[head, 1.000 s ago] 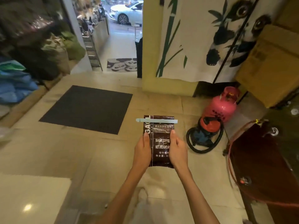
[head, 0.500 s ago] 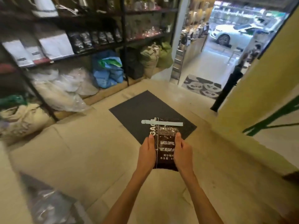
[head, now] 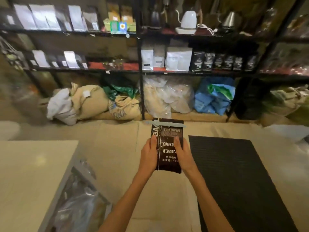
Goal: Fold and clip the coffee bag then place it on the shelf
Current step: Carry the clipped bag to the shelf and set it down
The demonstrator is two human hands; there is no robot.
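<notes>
I hold a dark brown coffee bag point(head: 168, 148) with white print upright in front of me, above the floor. Its top is folded over, and a pale blue-grey clip point(head: 165, 123) runs across the fold, sticking out on both sides. My left hand point(head: 148, 155) grips the bag's left edge and my right hand point(head: 183, 153) grips its right edge, thumbs on the front. Straight ahead stands a black metal shelf point(head: 167, 73) with rows of white and black coffee bags.
Sacks and plastic bags point(head: 120, 101) fill the shelf's bottom level along the floor. A white kettle point(head: 188, 20) sits on the top level. A black floor mat point(head: 239, 178) lies at the right. A pale counter point(head: 28, 178) stands at the left, with a clear plastic bag beside it.
My view has swung left, from the doorway and gas cylinder to face the shelf head on. Both hands keep the same hold on the clipped bag.
</notes>
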